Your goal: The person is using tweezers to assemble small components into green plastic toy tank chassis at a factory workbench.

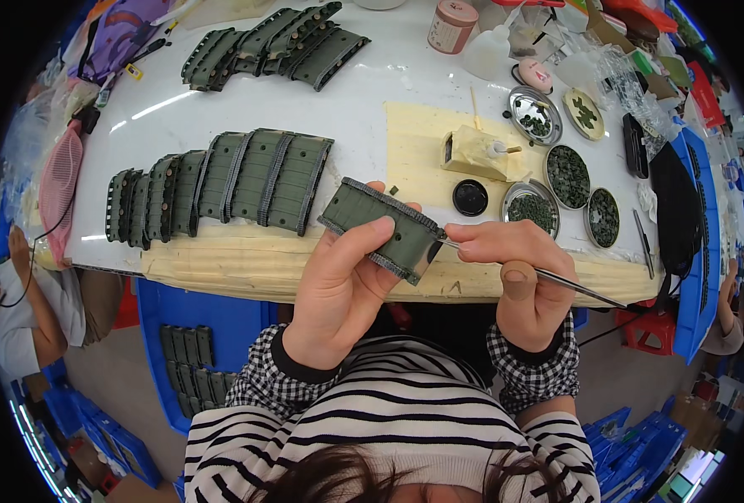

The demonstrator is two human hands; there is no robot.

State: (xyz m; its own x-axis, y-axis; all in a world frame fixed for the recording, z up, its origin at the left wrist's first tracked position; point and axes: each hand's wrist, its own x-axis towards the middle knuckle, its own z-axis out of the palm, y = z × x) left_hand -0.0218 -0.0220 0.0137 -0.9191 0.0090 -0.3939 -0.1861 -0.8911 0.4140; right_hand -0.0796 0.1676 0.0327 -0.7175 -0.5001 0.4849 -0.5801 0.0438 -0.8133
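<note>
A curved green camouflage plastic panel [410, 239] with dark ribbed edges is in my left hand [326, 302]. The thumb presses on its face and the fingers support it from behind. My right hand [527, 285] grips slim metal tweezers [577, 287], whose tip meets the panel's right end; anything pinched there is too small to make out. Left of my hands stands a row of similar curved panels [297, 180]. A tiny dark green piece [394, 189] lies just beyond the held panel.
Round tins [588, 222] of small green pieces stand at right, near a tape-wrapped box [481, 155] and a black cap [471, 198]. More panels [267, 46] are piled at the back. A blue crate [158, 310] holding panels sits below the table. Other people [45, 314] are at the sides.
</note>
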